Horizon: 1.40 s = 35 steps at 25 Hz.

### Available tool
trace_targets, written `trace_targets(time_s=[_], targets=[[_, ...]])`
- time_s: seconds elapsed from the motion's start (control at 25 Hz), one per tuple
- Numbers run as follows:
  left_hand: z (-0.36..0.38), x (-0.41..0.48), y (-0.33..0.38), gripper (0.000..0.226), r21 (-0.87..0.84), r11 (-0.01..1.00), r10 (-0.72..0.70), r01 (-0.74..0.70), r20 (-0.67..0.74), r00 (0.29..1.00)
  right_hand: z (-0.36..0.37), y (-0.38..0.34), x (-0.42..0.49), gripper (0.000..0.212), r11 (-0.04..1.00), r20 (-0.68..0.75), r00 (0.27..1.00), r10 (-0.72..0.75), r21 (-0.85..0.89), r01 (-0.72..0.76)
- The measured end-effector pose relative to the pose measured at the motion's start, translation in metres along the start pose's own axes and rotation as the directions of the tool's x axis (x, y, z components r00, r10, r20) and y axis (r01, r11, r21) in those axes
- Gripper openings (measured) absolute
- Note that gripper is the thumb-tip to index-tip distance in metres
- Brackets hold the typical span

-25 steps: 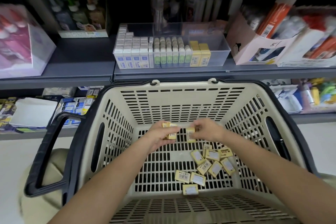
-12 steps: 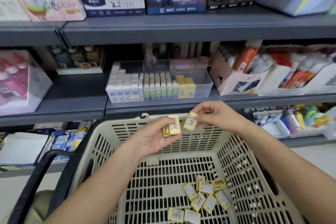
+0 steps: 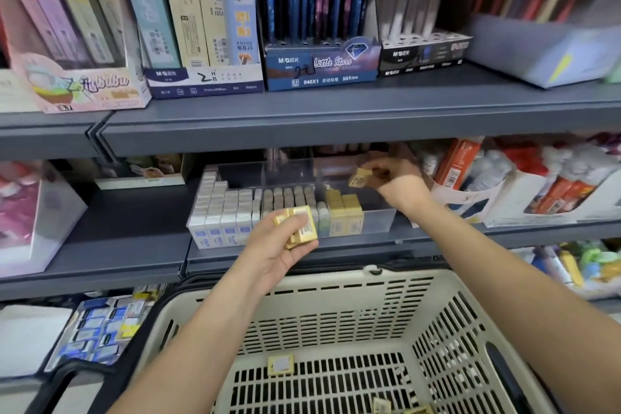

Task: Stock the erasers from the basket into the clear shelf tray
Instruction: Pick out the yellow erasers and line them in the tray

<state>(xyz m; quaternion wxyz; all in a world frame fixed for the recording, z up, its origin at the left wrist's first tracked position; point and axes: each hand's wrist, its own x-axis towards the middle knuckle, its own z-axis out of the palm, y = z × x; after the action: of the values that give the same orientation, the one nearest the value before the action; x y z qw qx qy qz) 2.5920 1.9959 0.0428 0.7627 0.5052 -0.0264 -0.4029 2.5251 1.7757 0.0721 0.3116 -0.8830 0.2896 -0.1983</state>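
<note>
1. The right hand [image 3: 400, 180] pinched one yellow-sleeved eraser [image 3: 358, 177] between thumb and fingertips. It was over the right compartment of the clear shelf tray [image 3: 379, 218], just behind the standing yellow erasers [image 3: 344, 212].
2. The left hand [image 3: 277, 247] had its fingers curled round a small stack of erasers [image 3: 300, 228], held in front of the tray and above the basket [image 3: 336, 299].
3. Several loose erasers [image 3: 280, 364] lay on the basket floor.
4. Each block looked light, stiff and hard to damage. The glossy sleeve could slip, so a pinch across the two broad faces seemed safest.
5. The stack would probably slide apart if squeezed loosely, so firm pressure through its flat faces suited it.
</note>
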Motion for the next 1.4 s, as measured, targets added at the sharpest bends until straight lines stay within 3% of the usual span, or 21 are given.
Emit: trace_targets(time_s=[0.24,0.36,0.52,0.64,0.76,0.8,0.88,0.96,1.08,1.16,1.24,1.32,1.4], targets=[[-0.002,0.008,-0.003,0.019,0.02,1.0,-0.011,0.01,0.046,0.999,0.027,0.005,0.014,0.015,0.975,0.158,0.987,-0.043,-0.207,0.075],[-0.001,0.01,-0.004,0.02,0.044,0.999,-0.015,0.013,0.045,0.999,0.032,0.005,0.017,0.013,0.913,0.269,0.963,-0.032,-0.385,0.138],[0.004,0.008,-0.006,0.025,0.046,0.999,-0.019,0.015,0.072,0.997,0.022,-0.004,0.011,0.02,0.89,0.344,0.938,-0.038,-0.415,0.188],[0.009,0.006,-0.006,0.039,0.053,0.999,-0.014,0.007,0.118,0.993,0.009,-0.016,-0.008,0.019,0.93,0.225,0.958,-0.177,-0.281,0.237],[0.016,0.006,-0.007,0.045,0.053,0.999,-0.005,-0.002,0.141,0.99,-0.001,-0.032,-0.042,0.02,0.972,0.383,0.894,-0.232,0.117,0.202],[0.019,0.005,-0.008,0.044,0.053,0.999,-0.006,-0.002,0.153,0.988,-0.002,-0.034,-0.05,0.021,0.966,0.421,0.872,-0.248,0.17,0.193],[0.026,0.005,-0.011,0.043,0.067,0.998,-0.013,0.001,0.185,0.983,-0.004,-0.032,-0.057,0.018,0.966,0.408,0.878,-0.25,0.161,0.2],[0.033,0.005,-0.017,0.037,0.078,0.997,-0.03,0.015,0.192,0.981,-0.013,-0.028,-0.055,0.011,0.976,0.424,0.887,-0.183,0.188,0.112],[0.032,0.008,-0.02,0.025,0.0,0.998,-0.061,0.061,0.084,0.995,-0.033,-0.016,-0.044,0.007,0.963,0.425,0.9,-0.092,0.267,-0.028],[0.024,0.01,-0.019,0.022,0.011,0.999,-0.053,0.052,0.041,0.998,-0.043,-0.006,-0.032,0.008,0.992,0.268,0.962,-0.05,0.126,0.016],[0.019,0.009,-0.018,0.016,0.042,0.998,-0.047,0.045,0.044,0.998,-0.044,0.002,-0.023,0.008,0.97,0.139,0.986,-0.098,-0.207,0.125],[0.017,0.007,-0.019,0.014,0.051,0.997,-0.054,0.052,0.05,0.997,-0.035,0.007,-0.019,0.013,0.919,0.161,0.98,-0.113,-0.359,0.165],[0.017,0.007,-0.02,0.013,0.049,0.997,-0.062,0.06,0.046,0.997,-0.025,0.011,-0.016,0.015,0.922,0.232,0.97,-0.071,-0.356,0.153]])
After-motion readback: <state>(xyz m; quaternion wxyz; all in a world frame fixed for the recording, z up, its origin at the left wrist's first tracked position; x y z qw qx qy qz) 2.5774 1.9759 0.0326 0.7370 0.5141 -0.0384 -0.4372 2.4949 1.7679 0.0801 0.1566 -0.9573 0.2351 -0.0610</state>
